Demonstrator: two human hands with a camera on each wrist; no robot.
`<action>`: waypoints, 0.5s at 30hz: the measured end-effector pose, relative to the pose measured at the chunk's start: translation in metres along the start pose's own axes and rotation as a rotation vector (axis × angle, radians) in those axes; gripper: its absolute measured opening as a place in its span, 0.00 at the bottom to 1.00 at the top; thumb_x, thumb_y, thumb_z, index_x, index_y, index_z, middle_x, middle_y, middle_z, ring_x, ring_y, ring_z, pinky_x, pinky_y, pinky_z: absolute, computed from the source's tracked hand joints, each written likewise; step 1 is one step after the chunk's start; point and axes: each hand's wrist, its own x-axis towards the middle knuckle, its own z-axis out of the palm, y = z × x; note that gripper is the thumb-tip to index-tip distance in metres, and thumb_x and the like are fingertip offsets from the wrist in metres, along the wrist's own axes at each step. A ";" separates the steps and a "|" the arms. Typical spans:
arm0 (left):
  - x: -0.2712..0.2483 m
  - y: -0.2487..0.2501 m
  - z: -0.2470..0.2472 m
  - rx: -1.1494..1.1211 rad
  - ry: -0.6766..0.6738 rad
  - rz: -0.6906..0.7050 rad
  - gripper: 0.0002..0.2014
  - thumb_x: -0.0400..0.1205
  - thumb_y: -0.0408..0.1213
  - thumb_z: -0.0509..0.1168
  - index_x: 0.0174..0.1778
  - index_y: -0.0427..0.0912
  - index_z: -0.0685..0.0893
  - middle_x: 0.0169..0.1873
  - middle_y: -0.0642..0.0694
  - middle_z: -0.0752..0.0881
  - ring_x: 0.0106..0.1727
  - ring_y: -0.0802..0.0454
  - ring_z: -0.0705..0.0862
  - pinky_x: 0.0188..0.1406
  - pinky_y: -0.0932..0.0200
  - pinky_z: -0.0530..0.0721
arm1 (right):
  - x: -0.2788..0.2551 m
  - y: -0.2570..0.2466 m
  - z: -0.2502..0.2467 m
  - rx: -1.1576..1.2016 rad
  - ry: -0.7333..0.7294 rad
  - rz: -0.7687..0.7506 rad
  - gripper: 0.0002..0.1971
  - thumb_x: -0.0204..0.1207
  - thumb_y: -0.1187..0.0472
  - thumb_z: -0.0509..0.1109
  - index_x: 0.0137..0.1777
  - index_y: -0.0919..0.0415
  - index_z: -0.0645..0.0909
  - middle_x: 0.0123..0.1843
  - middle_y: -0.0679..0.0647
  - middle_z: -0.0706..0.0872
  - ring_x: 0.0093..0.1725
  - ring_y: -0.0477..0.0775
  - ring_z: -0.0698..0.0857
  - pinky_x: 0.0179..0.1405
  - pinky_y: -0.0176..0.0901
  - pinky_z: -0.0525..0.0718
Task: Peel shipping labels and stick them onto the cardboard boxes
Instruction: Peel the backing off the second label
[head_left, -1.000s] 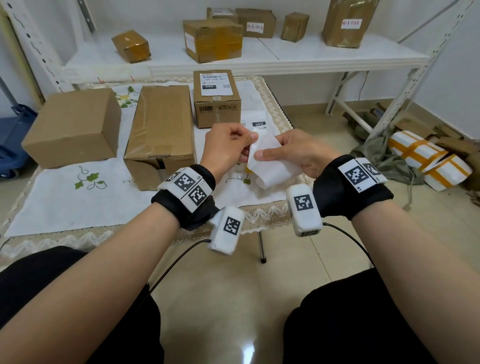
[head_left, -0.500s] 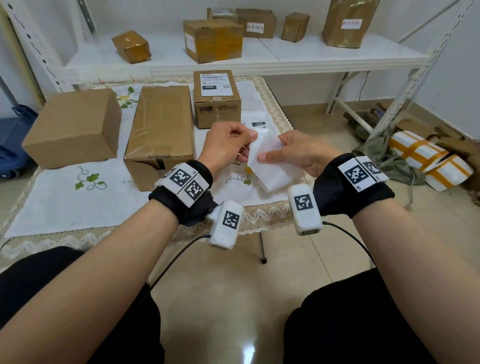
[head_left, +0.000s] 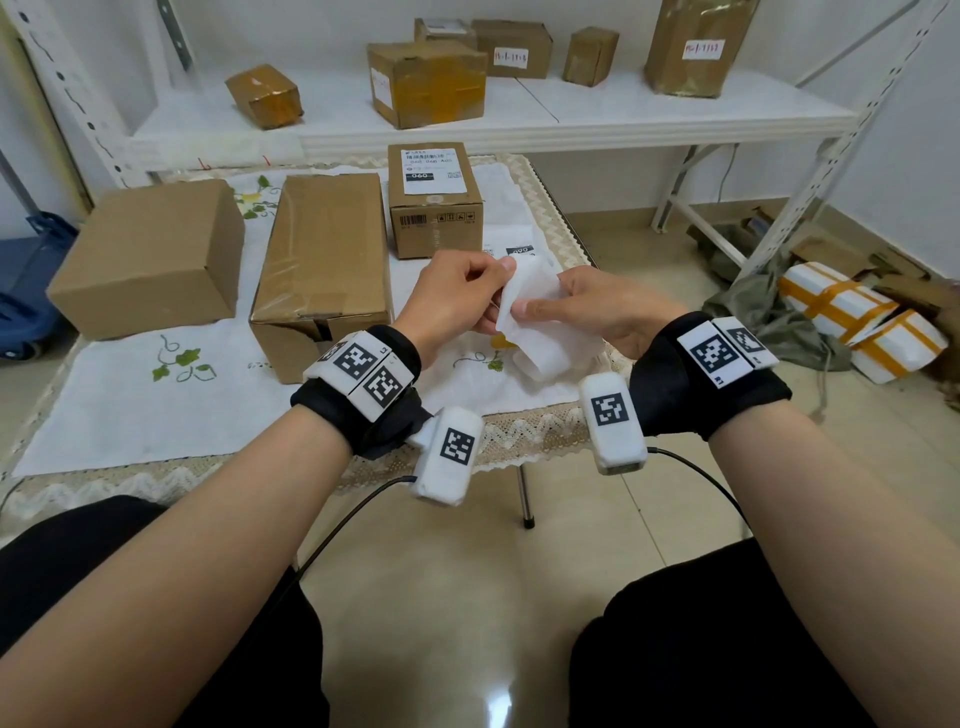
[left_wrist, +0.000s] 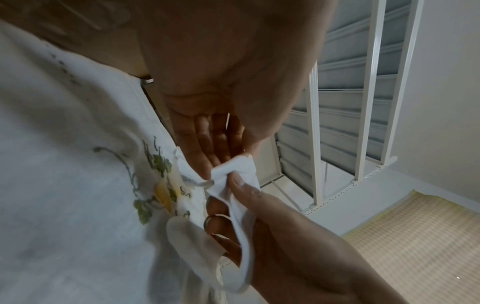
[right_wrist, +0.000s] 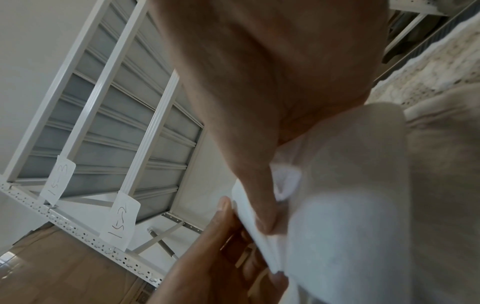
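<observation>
Shipping label (head_left: 530, 317) sitting mid-frame in the head view, held up in the air above the near edge of the tablecloth (head_left: 156, 415), white back side facing the camera. Left hand (head_left: 457, 301) pinching the top corner between thumb and fingertips; right hand (head_left: 597, 312) clamping the sheet with thumb on top and fingers curled underneath. Looks like mid-peel, corner just getting separated from the backing, though hard to say from the blurry wrist views which layer is which.

Tips for doing this bit right: keep pinching only the very corner, roll the backing away instead of yanking the sticker, and pull slow and low so nothing curls or sticks to itself. Keep fingertips off the glue side as much as possible.

Further out: small box (head_left: 435, 202) just past the hands, upper centre, already wearing a label. Long taped box (head_left: 322, 270) left of centre and plain box (head_left: 150, 260) at far left both bare on top, so probably next in line. More labels (head_left: 519, 249) lying flat beside the small box.
</observation>
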 end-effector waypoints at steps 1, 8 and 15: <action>0.000 0.001 0.001 -0.002 -0.010 -0.007 0.19 0.91 0.45 0.62 0.37 0.39 0.85 0.32 0.44 0.82 0.28 0.55 0.82 0.35 0.57 0.88 | 0.000 0.000 0.000 -0.001 0.010 0.004 0.13 0.80 0.51 0.77 0.54 0.61 0.90 0.51 0.56 0.94 0.51 0.58 0.92 0.54 0.50 0.90; 0.001 -0.004 0.002 -0.063 -0.055 -0.011 0.07 0.84 0.38 0.73 0.43 0.41 0.83 0.32 0.50 0.82 0.31 0.59 0.79 0.34 0.63 0.85 | 0.000 0.000 0.001 0.076 0.043 -0.032 0.07 0.78 0.54 0.79 0.44 0.57 0.90 0.42 0.51 0.94 0.38 0.48 0.90 0.43 0.41 0.89; 0.002 -0.003 -0.004 -0.096 -0.060 -0.033 0.08 0.80 0.33 0.76 0.44 0.33 0.85 0.33 0.44 0.81 0.29 0.57 0.78 0.31 0.65 0.86 | 0.003 0.003 -0.004 0.043 0.034 -0.009 0.11 0.74 0.54 0.82 0.49 0.62 0.91 0.41 0.51 0.94 0.43 0.52 0.92 0.49 0.48 0.91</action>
